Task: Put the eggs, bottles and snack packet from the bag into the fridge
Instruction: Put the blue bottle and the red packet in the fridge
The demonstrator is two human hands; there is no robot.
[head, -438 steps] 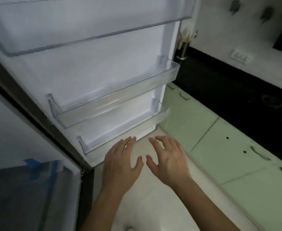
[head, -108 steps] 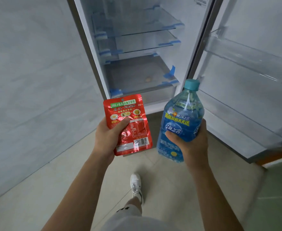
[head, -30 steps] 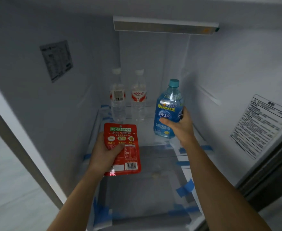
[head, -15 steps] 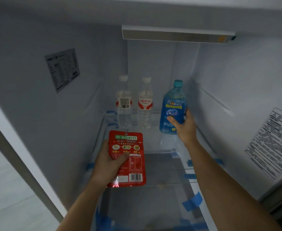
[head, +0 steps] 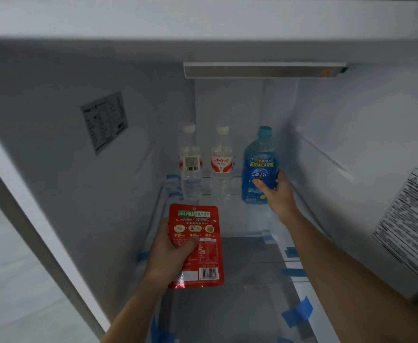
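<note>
I look into the open fridge's top compartment. My right hand point(head: 276, 194) grips a blue bottle point(head: 259, 167) with a teal cap, upright at the back right of the glass shelf point(head: 247, 258). Two clear water bottles point(head: 190, 164) point(head: 221, 164) with white caps and red labels stand to its left at the back. My left hand point(head: 170, 253) holds a red snack packet point(head: 196, 243) upright above the front part of the shelf, thumb across its face. No eggs or bag are in view.
Blue tape strips point(head: 298, 311) sit along the shelf edges. A light bar point(head: 262, 71) runs across the ceiling at the back. Printed stickers are on the left wall point(head: 104, 122) and right wall point(head: 410, 233). The fridge's left frame point(head: 29, 231) borders a pale wall.
My right hand has carried the blue bottle deeper, to the back of the shelf beside the two water bottles. My left hand keeps the packet in about the same place.
</note>
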